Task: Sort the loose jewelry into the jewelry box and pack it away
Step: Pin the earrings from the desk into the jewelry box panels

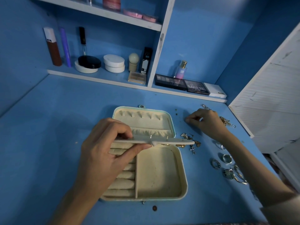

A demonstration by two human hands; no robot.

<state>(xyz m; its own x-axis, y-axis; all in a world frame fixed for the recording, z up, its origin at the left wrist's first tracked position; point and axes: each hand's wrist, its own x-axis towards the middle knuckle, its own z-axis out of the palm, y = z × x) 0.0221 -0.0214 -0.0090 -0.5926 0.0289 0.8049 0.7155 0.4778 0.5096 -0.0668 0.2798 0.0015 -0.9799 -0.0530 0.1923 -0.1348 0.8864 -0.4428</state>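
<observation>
1. The jewelry box (pixel 183 184) lies open on the bench (pixel 48 127), dead centre, lid (pixel 164 122) laid flat away from us.
2. The left hand (pixel 103 151) holds a flat cream insert panel (pixel 170 141) level over the box's rear edge, pinched between thumb and fingers (pixel 126 132).
3. The right hand (pixel 207 120) is down on the bench to the right of the lid, fingertips drawn together on a small piece (pixel 186 119). We cannot tell whether it's gripped yet, it's too small.
4. We judge this is the sorting step, still early: picking up small pieces to go on the panel or in the box.
5. Next move: lift that piece cleanly, bring it to the panel and keep the panel steady.
6. Box contents:
   - The ring rolls (pixel 123 184) on the left look bare.
   - The big compartment (pixel 157 172) looks empty.
   - Something gold (pixel 181 145) sits at the rear, under the panel.
7. Still loose, right of the box:
   - butterfly pieces (pixel 185 135)
   - rings (pixel 226 158)
   - chains (pixel 225 121) behind the right hand
</observation>
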